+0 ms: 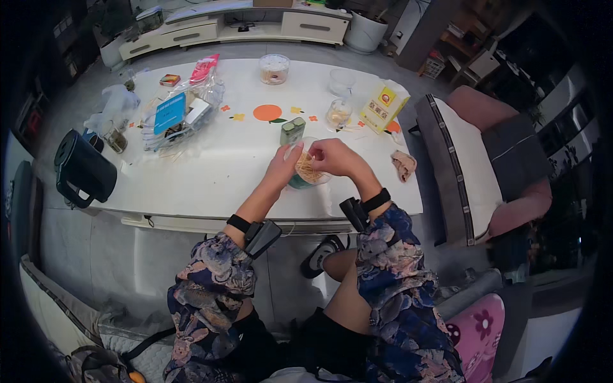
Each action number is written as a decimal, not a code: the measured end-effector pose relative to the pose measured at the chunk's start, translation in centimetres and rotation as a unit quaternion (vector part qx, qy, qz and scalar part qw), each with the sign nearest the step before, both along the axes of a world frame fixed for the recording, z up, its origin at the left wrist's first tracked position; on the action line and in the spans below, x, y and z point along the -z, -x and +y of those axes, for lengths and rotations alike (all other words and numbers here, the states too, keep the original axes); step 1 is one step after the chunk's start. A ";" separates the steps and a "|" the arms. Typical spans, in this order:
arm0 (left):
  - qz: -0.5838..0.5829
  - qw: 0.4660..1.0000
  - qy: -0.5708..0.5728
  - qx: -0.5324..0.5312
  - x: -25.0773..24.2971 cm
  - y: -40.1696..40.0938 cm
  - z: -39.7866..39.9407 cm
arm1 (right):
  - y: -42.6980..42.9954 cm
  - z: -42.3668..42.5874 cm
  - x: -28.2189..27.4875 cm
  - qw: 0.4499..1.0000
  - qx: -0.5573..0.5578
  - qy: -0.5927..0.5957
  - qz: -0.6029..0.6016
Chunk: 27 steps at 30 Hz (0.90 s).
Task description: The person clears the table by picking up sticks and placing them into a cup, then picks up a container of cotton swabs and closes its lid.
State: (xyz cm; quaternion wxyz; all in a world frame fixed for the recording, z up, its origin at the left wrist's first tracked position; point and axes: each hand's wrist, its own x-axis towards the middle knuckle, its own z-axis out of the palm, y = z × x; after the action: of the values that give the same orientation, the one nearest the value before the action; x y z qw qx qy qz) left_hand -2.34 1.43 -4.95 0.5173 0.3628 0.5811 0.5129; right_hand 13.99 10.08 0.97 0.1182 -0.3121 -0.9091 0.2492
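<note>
A round clear tub of toothpicks (309, 171), greenish near its base, stands by the near edge of the white table (191, 186). My left hand (283, 165) grips its left rim. Over its opening is my right hand (331, 157), fingertips pinched together at the toothpicks; whether they hold one cannot be made out. Just behind the tub stands a small greenish box (292, 130) with two round marks on top. A clear cup (339, 115) with pale contents is further back to the right.
A dark kettle (86, 167), a glass jar (114, 138) and a cluttered plastic tray (179, 122) occupy the left side. Behind are a tub of cotton swabs (274, 69) and an empty clear bowl (341, 82). A yellow-and-white paper bag (384, 106) and a crumpled cloth (403, 165) lie right.
</note>
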 end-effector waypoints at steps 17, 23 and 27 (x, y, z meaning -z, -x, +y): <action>-0.029 0.999 0.027 0.026 0.0 -1.2 1.1 | -9.5 15.1 9.8 0.957 0.276 -0.080 0.042; -0.057 0.998 0.015 0.005 -0.7 -1.9 0.9 | -8.2 18.3 10.5 0.943 0.239 -0.226 -0.056; 0.006 1.000 0.010 0.004 -0.7 -3.0 1.4 | -9.1 21.7 9.5 0.935 0.207 -0.174 -0.228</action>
State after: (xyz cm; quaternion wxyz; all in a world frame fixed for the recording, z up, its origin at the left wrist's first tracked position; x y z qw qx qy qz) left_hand 0.69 2.87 -4.26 0.5196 0.3627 0.5880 0.5027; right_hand 23.13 31.73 -8.50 0.0089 -0.5159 -0.8563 -0.0209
